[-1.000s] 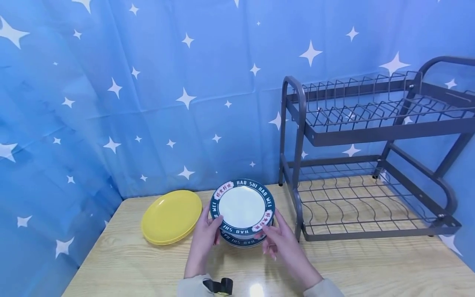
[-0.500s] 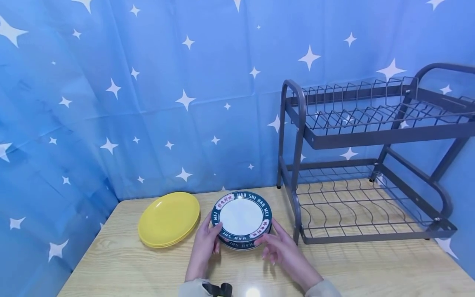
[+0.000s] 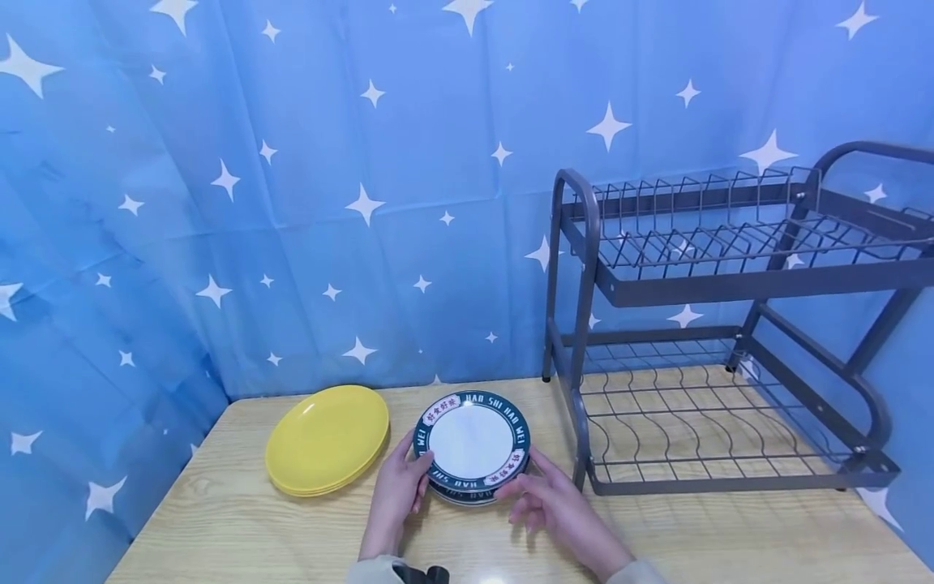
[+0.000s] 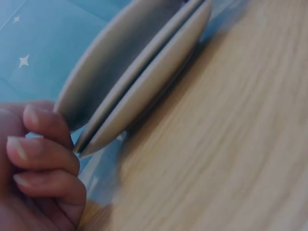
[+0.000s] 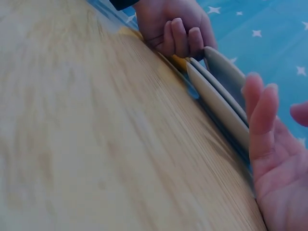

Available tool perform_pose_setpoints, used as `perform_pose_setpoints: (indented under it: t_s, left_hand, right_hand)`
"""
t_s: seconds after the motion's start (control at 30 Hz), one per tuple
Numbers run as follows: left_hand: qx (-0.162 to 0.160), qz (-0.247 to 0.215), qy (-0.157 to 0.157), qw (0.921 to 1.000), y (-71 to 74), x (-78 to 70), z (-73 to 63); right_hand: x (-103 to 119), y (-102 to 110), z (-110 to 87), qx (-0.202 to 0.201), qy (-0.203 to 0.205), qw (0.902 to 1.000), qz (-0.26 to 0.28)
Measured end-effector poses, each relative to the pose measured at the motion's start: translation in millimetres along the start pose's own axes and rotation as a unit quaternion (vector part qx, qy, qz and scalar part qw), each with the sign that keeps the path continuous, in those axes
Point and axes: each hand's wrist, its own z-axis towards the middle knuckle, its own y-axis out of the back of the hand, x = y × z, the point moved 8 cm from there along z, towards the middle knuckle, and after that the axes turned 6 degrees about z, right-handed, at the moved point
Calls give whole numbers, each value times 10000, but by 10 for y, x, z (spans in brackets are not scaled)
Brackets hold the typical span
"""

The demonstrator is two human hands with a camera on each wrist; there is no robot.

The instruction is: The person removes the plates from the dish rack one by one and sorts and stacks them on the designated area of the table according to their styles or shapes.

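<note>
A white plate with a dark green lettered rim is held level with the table's middle, over a small stack of matching plates. My left hand pinches its left edge, thumb on the rim and the other fingers curled below. The left wrist view shows a gap between this top plate and the two lower plates. At the right edge my right hand has its fingers extended near the rim, its thumb apart from them in the right wrist view. Whether those fingertips touch the plate is hard to tell.
A stack of yellow plates lies left on the wooden table. To the right stands a dark two-tier dish rack with wire shelves. Behind hangs a blue star-patterned curtain.
The top plate has come down closer to the stack, with the left hand still pinching it. My right hand's fingers have loosened from the rim. The head view has tilted slightly upward.
</note>
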Motion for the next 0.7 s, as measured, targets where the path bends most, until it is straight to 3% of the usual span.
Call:
perform_pose_setpoints:
  t_s: [0.23,0.47,0.7]
  left_hand:
    - [-232,383,-40,9990,60,21,33]
    - [-151,608,88,9980,34,88,39]
    - [-51,749,13,9972,-12,81,11]
  right_hand:
    - [5,-8,35,-123,49,9993,-342]
    - [-8,11,15,-272,54,9991,-319]
    - [-8,22,-27,-369,52,9988,-320]
